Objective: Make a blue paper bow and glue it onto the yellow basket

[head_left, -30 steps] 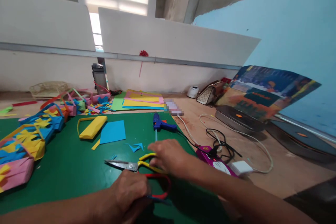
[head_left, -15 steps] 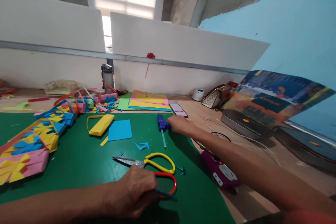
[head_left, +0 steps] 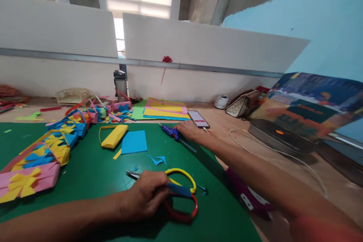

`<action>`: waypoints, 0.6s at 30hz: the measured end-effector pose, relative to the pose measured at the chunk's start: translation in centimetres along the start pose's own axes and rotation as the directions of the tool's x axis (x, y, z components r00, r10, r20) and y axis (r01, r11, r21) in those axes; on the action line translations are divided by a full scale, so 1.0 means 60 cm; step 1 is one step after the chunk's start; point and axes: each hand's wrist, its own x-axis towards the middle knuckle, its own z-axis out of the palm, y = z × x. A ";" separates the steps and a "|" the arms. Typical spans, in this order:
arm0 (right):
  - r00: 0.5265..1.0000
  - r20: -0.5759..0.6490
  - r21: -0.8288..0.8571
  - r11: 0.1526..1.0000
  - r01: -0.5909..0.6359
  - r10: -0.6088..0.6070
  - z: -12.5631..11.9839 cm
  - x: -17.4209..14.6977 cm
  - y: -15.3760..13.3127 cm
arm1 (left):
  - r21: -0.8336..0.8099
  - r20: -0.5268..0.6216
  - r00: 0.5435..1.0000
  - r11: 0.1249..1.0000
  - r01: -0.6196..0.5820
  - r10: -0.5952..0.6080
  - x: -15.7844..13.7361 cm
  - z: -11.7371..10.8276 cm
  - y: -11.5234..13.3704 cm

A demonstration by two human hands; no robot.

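A small folded piece of blue paper (head_left: 179,189) is pinched in my left hand (head_left: 146,193), whose fingers are closed. Beneath that hand lie scissors (head_left: 181,174) with one yellow and one red handle loop; part of the blades is hidden. My right hand (head_left: 188,129) reaches far forward and is closed on the handle end of a blue glue gun (head_left: 169,131). The gun's nozzle points left, and a clear glue stick (head_left: 188,145) sticks out of its back. Left of the gun lie a blue paper square (head_left: 134,142) and a yellow paper basket (head_left: 115,137).
Several paper baskets with flowers (head_left: 42,159) line the left of the green mat (head_left: 93,181). Behind it are paper scraps (head_left: 123,111), coloured sheets (head_left: 164,107) and a bottle (head_left: 121,85). On the right are a phone (head_left: 198,118), a white cable (head_left: 269,147) and a purple object (head_left: 246,193).
My right hand has turned the glue gun so its nozzle swings from pointing away to pointing left. My left hand has shifted slightly, showing more of the blue paper. The view has shifted a little left.
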 end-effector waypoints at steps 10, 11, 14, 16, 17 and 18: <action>0.945 -0.310 0.633 0.765 0.122 0.106 -0.033 -0.137 -0.064 | -0.567 -0.090 0.781 0.677 0.470 -0.617 0.014 -0.032 0.012; 0.938 -0.331 0.704 0.689 0.171 0.106 -0.029 -0.151 -0.073 | -0.580 -0.097 0.771 0.665 0.470 -0.629 0.013 -0.034 0.015; 0.928 -0.362 0.853 0.434 0.290 0.091 -0.010 -0.175 -0.099 | -0.561 -0.107 0.785 0.689 0.460 -0.611 0.010 -0.037 0.027; 0.926 -0.368 0.898 0.286 0.333 0.079 0.004 -0.178 -0.114 | -0.556 -0.103 0.805 0.704 0.441 -0.585 0.009 -0.036 0.034; 0.927 -0.368 0.911 0.227 0.344 0.075 0.009 -0.178 -0.120 | -0.562 -0.102 0.810 0.705 0.433 -0.578 0.008 -0.035 0.036; 0.928 -0.365 0.920 0.178 0.349 0.069 0.013 -0.178 -0.124 | -0.568 -0.102 0.813 0.705 0.426 -0.573 0.008 -0.034 0.038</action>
